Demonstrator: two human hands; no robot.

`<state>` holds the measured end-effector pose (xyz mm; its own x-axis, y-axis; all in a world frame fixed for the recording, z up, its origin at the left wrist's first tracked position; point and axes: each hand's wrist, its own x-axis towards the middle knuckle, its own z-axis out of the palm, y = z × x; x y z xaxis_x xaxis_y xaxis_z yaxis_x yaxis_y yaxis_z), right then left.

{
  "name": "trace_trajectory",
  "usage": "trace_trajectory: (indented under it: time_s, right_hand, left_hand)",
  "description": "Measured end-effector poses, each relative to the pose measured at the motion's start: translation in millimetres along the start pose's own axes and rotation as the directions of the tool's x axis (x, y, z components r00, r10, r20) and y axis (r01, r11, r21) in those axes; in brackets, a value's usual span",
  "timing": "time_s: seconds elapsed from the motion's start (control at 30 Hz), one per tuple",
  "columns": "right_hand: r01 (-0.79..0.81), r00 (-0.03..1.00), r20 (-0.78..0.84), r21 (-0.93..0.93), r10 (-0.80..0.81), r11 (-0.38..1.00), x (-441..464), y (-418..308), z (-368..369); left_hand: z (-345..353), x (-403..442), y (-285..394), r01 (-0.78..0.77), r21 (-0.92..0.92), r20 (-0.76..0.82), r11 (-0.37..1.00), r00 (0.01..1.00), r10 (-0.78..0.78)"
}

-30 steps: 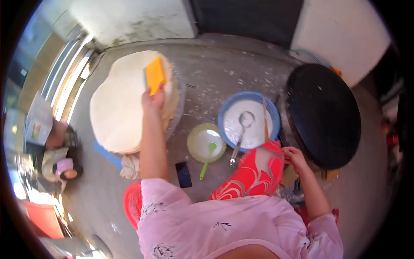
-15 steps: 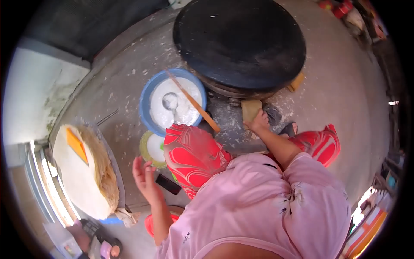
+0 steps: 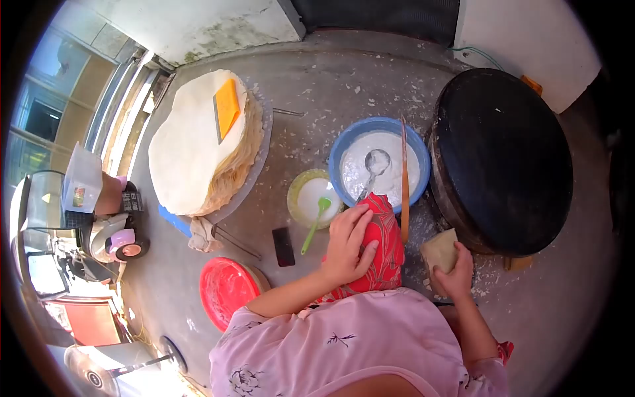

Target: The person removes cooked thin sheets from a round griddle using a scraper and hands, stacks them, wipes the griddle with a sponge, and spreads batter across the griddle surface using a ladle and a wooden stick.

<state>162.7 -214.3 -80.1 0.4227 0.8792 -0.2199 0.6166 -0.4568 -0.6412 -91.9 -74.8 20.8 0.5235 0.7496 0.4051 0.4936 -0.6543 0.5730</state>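
My left hand lies on my knee, over red patterned cloth, with its fingers spread and nothing held. A tan, block-like pad is gripped in my right hand, low beside the round black griddle; whether it is sponge or folded cloth I cannot tell. Between my knee and the griddle stands a blue basin of white batter. A metal ladle sits in the batter, and a long wooden stick crosses the basin's right side.
Left of the basin are a yellow-green bowl with a green spoon and a dark phone. A tall stack of thin pale sheets carries an orange scraper. The red tub stands at my left; a scooter is farther left.
The view has swung left, so the griddle appears farther right. My left hand has come from the air beside my leg onto my knee. My right hand still holds the pad.
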Motion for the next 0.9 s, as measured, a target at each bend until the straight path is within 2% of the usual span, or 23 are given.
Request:
trace_trajectory:
  time_s: [0.07,0.13,0.2,0.27,0.3,0.37,0.5,0.6,0.63,0.7,0.77,0.83,0.9]
  right_hand:
    - [0.248,0.934,-0.211,-0.194,-0.287,0.949,8.7,-25.0,-41.6]
    - [0.206,0.866,-0.373,-0.340,-0.333,0.917,20.3,-35.4,-80.9]
    - [0.159,0.870,-0.367,-0.421,-0.328,0.893,42.4,-19.7,-105.1]
    - [0.211,0.869,-0.303,-0.488,-0.391,0.847,70.0,-3.3,-109.3]
    - [0.159,0.866,-0.321,-0.550,-0.383,0.820,82.6,3.6,-102.0]
    - [0.182,0.858,-0.329,-0.524,-0.395,0.832,110.8,6.4,-105.6]
    - [0.158,0.772,-0.388,-0.650,-0.504,0.743,197.2,34.2,-136.6]
    - [-0.004,0.784,-0.445,-0.700,-0.432,0.714,274.5,59.2,-166.1]
    - [-0.097,0.821,-0.470,-0.675,-0.325,0.731,300.0,60.2,-175.3]
    - [-0.225,0.805,-0.546,-0.642,-0.231,0.732,351.0,55.7,-184.2]
    - [-0.232,0.799,-0.559,-0.626,-0.221,0.745,393.9,44.8,-181.5]
    - [-0.302,0.813,-0.577,-0.535,-0.079,0.789,440.8,33.2,-154.6]
    - [-0.034,0.852,-0.402,-0.682,-0.335,0.731,410.0,-2.1,-130.8]
  left_hand:
    - [1.9,2.5,2.0,0.001,0.004,-0.008,1.000,1.000,-0.001]
    - [8.1,7.7,4.2,-0.005,0.017,0.003,1.000,1.000,0.005]
    - [13.3,8.8,2.0,-0.019,0.032,0.006,0.999,1.000,0.019]
    - [19.2,11.1,0.2,-0.019,0.038,-0.002,0.999,1.000,0.019]
    - [19.4,14.3,1.7,-0.005,0.046,-0.003,0.999,1.000,0.005]
    - [19.4,18.3,4.5,0.018,0.049,0.020,0.999,1.000,-0.019]
    - [22.2,22.5,9.8,0.024,0.073,0.095,0.997,0.995,-0.031]
    - [23.3,27.5,14.5,0.073,0.103,0.147,0.992,0.985,-0.088]
    - [23.2,29.9,15.9,0.074,0.105,0.145,0.992,0.985,-0.089]
    - [24.1,31.6,19.4,0.069,0.142,0.158,0.987,0.983,-0.092]
    - [25.3,32.3,22.6,0.077,0.147,0.156,0.986,0.983,-0.100]
    - [24.8,35.8,27.2,0.073,0.139,0.168,0.988,0.981,-0.096]
    - [26.2,37.0,29.6,0.074,0.155,0.170,0.985,0.980,-0.100]
